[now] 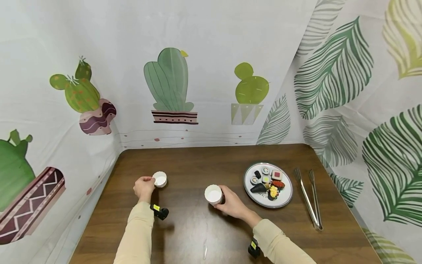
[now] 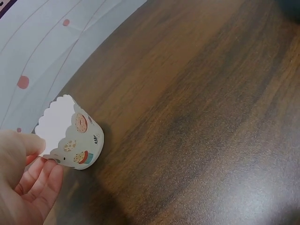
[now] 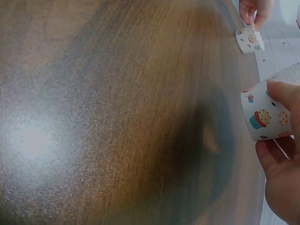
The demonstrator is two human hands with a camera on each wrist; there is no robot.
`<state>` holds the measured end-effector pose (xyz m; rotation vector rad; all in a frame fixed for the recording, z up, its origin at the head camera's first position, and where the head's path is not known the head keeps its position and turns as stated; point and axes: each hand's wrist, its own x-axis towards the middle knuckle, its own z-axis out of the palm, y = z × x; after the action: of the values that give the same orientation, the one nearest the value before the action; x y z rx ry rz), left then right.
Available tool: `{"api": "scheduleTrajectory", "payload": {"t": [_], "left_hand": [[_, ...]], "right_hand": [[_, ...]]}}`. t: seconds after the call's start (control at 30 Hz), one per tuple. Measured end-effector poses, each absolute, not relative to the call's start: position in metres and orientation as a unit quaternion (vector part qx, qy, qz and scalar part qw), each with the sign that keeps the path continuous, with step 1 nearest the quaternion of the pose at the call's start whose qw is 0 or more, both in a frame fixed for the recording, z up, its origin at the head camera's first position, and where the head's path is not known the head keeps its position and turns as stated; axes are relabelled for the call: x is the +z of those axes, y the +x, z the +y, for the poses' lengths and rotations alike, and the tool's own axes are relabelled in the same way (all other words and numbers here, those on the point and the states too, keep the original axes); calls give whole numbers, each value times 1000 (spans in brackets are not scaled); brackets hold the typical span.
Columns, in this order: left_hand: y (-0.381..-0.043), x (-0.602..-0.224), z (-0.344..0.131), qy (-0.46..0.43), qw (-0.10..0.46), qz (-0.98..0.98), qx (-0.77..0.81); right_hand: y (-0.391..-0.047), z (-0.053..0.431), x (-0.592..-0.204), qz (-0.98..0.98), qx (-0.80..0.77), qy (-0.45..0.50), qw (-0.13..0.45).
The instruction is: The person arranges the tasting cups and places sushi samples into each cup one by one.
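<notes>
On the left of the table, my left hand [image 1: 144,187] pinches the rim of a small white paper baking cup [image 1: 160,179] between thumb and fingers. The left wrist view shows that cup's scalloped edge and printed cupcakes and cookies [image 2: 82,123]. Near the middle, my right hand [image 1: 234,203] grips a second baking cup [image 1: 213,194] round its side, thumb on one side and fingers on the other. Its cupcake print [image 3: 260,119] shows in the right wrist view, with a dark shadow on the wood below. Both cups' white insides face up in the head view.
Right of my right hand is a round plate [image 1: 284,201] with a dark rim, bearing several sushi pieces. Metal tongs [image 1: 310,201] lie beyond it, near the right edge of the brown wooden table [image 1: 197,165]. A printed cloth [image 1: 211,73] hangs behind.
</notes>
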<state>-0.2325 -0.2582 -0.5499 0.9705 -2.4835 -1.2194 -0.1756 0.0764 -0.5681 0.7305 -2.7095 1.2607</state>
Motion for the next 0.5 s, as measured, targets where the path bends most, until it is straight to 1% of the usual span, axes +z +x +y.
{"api": "scheduleTrajectory", "payload": {"t": [0.5], "left_hand": [[-232, -552, -269, 319, 112, -845, -413]], "right_hand": [[-175, 79, -571, -880, 415, 229, 26]]}}
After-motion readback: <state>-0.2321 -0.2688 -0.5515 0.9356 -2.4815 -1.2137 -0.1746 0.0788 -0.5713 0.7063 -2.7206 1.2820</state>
